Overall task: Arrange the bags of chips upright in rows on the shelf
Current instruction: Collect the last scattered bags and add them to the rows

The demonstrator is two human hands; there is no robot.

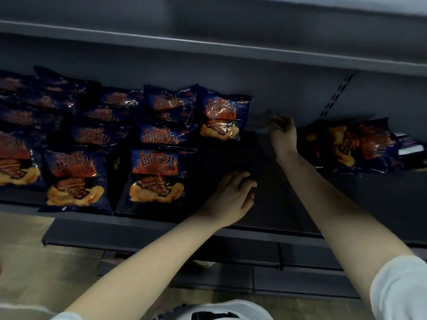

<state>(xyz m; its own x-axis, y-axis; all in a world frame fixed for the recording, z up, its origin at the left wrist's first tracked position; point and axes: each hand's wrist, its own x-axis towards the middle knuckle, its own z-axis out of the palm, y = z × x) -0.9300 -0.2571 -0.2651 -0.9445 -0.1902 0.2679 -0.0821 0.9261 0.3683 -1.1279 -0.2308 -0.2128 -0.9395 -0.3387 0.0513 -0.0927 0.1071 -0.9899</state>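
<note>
Blue bags in rows (75, 179): are standing upright in files on the left part of the shelf, fronts facing outward, the front ones sitting close to the edge
Lone bag (223, 117): is standing upright at the back, just right of the rows
Grey metal shelf (265, 224): is carrying every bag, with another shelf hanging above it
Left hand (233, 195): is resting palm down on the shelf near its front edge, fingers loosely spread and holding nothing
Right hand (283, 132): is reaching toward the back, between the lone bag and the tipped bag; its fingers are blurring, so I cannot tell whether they are gripping anything
Tipped bag (346, 146): is lying on its side on the right part of the shelf, just beside the right wrist
White sleeve (402, 289): is covering the upper right arm
</note>
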